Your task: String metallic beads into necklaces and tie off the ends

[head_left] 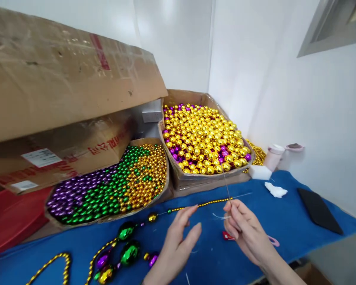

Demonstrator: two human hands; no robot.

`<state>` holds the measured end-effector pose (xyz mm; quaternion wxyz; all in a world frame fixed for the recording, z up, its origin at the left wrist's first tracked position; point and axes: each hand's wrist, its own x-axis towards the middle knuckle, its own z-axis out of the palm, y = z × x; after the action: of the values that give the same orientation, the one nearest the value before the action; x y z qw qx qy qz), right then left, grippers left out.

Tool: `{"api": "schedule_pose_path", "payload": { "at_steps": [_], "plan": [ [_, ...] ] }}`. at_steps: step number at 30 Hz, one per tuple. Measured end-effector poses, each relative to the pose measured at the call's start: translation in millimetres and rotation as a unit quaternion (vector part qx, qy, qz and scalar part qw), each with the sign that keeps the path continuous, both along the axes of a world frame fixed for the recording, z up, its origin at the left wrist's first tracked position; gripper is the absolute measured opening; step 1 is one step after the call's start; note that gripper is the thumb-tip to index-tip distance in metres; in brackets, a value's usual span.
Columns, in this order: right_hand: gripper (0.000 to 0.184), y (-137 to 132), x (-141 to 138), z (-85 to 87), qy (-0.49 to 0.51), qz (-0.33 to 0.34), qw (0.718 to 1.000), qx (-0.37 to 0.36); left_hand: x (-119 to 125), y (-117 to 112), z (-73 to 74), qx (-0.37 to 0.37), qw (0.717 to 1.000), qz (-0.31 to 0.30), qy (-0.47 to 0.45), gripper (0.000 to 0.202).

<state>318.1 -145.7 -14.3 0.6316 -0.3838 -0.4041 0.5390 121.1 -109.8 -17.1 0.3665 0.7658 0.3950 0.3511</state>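
Observation:
My right hand (246,229) pinches a thin, needle-like wire (226,184) between thumb and fingers, pointing up. Short white thread ends (221,217) stick out beside its fingertips. My left hand (178,245) is empty, with thumb and fingers apart. A strand of small gold beads (210,202) runs behind both hands on the blue cloth (207,261), its clear string reaching past the right hand. To the left, the necklace continues with large green (129,253), purple and gold beads. A red object (228,236) lies by the right hand, partly hidden.
A cardboard box of large gold beads (201,142) stands behind, beside a tray of small purple, green and gold beads (115,190). A big carton (71,79) overhangs the left. On the right lie a black flat object (319,209), white tissue (275,190) and pink-handled scissors (273,240).

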Motion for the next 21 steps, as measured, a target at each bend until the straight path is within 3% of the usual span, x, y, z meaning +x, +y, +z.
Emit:
{"api": "schedule_pose_path", "payload": {
  "at_steps": [4,10,14,18,21],
  "plan": [
    [0.026,-2.3,-14.0,-5.4,-0.059,0.03,0.998,-0.002,23.4,2.6,9.8,0.013,0.999,-0.015,-0.044,0.015],
    [0.029,0.9,-18.5,-12.4,-0.174,0.046,0.984,0.006,15.1,0.1,-2.4,0.019,0.999,0.019,-0.045,0.017],
    [0.024,7.7,-6.5,-16.9,-0.191,-0.011,0.981,0.015,-5.7,2.5,-24.6,0.095,0.989,0.068,0.086,0.019],
    [0.024,9.9,4.8,-17.9,-0.129,-0.068,0.989,-0.001,-36.9,12.7,-49.5,0.156,0.944,0.107,0.271,0.018],
    [0.024,6.7,2.6,-17.2,-0.091,-0.059,0.994,-0.013,-60.0,22.3,-60.0,0.164,0.925,0.148,0.309,0.019]
  ]
}}
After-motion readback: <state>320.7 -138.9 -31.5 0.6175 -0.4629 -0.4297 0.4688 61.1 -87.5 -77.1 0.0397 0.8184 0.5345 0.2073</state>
